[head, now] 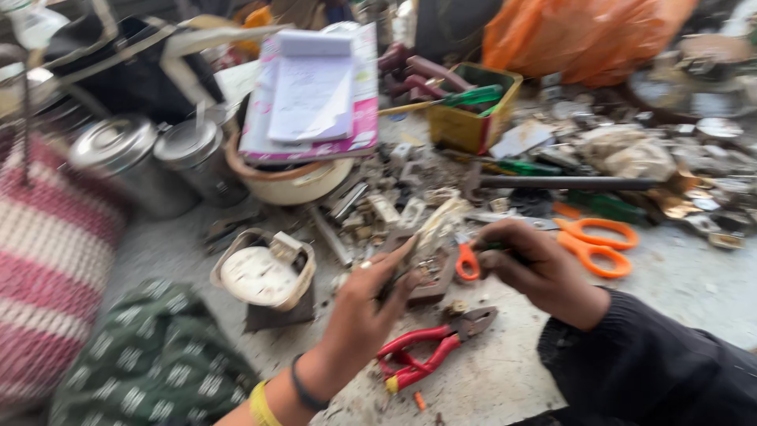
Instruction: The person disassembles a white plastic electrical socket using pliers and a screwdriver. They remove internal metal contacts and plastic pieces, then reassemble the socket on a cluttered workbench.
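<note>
Your hands meet mid-frame — left hand [371, 304] pinching a thin dark tool [392, 282] angled upper right, right hand [536, 264] closed on an orange-tipped piece [467, 262]. Red pliers [430, 356] below, orange scissors [595, 241] right — table [505, 371] cluttered.

A dusty grey concrete floor [505, 371] in daylight, strewn with scrap, with an orange sheet [583, 35] behind.

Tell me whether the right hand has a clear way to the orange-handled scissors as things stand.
Probably yes. The orange-handled scissors lie flat on the table just beyond the right hand, with nothing on top of them or between the two. But the right hand seems to be gripping a small dark tool, so it is not free.
</note>
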`<action>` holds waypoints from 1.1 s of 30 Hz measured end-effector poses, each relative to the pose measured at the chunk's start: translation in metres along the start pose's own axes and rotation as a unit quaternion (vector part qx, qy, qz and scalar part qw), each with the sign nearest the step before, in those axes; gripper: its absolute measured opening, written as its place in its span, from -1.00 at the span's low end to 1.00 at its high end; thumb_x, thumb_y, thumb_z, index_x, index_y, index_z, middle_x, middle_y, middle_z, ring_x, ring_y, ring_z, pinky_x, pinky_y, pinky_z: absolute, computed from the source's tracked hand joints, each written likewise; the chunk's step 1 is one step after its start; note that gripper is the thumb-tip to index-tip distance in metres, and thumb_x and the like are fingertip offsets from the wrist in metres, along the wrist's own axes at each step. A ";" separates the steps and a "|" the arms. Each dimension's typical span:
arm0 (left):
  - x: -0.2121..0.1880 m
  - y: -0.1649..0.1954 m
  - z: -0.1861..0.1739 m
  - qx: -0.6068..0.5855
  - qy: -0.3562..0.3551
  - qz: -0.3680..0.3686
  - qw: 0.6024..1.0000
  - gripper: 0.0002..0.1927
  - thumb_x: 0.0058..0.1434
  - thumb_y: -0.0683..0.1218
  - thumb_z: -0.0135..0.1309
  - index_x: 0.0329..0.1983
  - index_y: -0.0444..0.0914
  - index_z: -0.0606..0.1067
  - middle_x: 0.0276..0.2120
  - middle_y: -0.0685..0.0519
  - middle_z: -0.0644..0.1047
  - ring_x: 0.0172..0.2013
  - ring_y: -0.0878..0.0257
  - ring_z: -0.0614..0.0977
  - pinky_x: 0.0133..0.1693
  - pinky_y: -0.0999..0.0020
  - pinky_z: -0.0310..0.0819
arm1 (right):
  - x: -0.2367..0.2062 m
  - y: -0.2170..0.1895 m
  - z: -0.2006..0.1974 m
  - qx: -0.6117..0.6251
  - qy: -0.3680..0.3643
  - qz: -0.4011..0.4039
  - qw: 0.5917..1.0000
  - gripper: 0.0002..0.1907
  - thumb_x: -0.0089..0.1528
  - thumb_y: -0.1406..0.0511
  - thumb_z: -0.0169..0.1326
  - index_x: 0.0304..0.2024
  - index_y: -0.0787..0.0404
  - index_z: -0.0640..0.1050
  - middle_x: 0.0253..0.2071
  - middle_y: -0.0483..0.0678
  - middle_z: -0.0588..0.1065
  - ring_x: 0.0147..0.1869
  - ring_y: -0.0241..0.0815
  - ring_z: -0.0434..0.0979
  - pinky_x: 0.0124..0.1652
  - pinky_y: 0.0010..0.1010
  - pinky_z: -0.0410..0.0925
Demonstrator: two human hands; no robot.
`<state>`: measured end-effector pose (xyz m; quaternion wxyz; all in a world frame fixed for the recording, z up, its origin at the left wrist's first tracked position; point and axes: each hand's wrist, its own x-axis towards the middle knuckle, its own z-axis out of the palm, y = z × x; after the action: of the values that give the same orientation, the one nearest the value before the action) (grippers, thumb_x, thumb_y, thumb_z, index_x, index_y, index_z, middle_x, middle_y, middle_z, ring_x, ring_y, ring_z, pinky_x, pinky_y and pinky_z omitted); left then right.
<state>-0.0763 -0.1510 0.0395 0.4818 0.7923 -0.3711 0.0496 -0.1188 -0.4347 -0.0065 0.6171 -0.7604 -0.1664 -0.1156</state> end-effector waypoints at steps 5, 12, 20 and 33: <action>-0.003 -0.004 0.009 -0.005 -0.023 -0.044 0.999 -0.44 0.41 0.03 0.00 0.46 -0.16 0.33 -0.05 -0.09 0.52 0.01 0.03 0.46 0.14 0.18 0.29 | 0.000 0.000 -0.005 0.009 0.016 0.013 1.000 -0.77 0.36 0.37 0.03 0.07 0.29 0.43 -0.24 -0.10 0.52 -0.19 -0.42 0.48 -0.27 -0.59 0.36; 0.000 -0.019 0.018 0.055 0.001 0.041 0.998 -0.43 0.48 0.08 -0.04 0.47 -0.23 0.27 0.20 -0.23 0.41 0.24 -0.12 0.36 0.30 0.05 0.14 | -0.001 0.001 -0.009 -0.002 0.018 0.019 1.000 -0.75 0.36 0.39 0.01 0.09 0.32 0.44 -0.23 -0.10 0.52 -0.17 -0.43 0.51 -0.27 -0.62 0.38; 0.000 -0.020 0.020 -0.041 -0.041 0.001 0.998 -0.42 0.50 0.02 -0.13 0.52 -0.27 0.18 0.17 -0.17 0.48 0.12 -0.03 0.52 0.22 0.18 0.31 | 0.000 0.002 -0.014 -0.038 0.019 -0.005 0.999 -0.73 0.34 0.40 0.05 0.09 0.34 0.47 -0.22 -0.09 0.58 -0.12 -0.43 0.57 -0.16 -0.59 0.44; 0.005 -0.023 0.024 -0.061 -0.011 0.047 0.997 -0.80 0.49 -0.09 -0.02 0.01 -0.33 0.40 -0.13 -0.09 0.42 -0.13 0.00 0.49 -0.06 0.18 0.39 | 0.008 -0.031 -0.010 -0.175 -0.065 -0.101 0.977 -0.71 0.27 0.34 0.16 0.04 0.28 0.56 -0.24 -0.07 0.65 -0.21 -0.30 0.70 -0.20 -0.47 0.52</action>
<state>-0.0647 -0.1670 0.0117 0.5224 0.7434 -0.4157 0.0410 -0.1236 -0.4384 0.0268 0.4472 -0.8419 -0.2593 -0.1550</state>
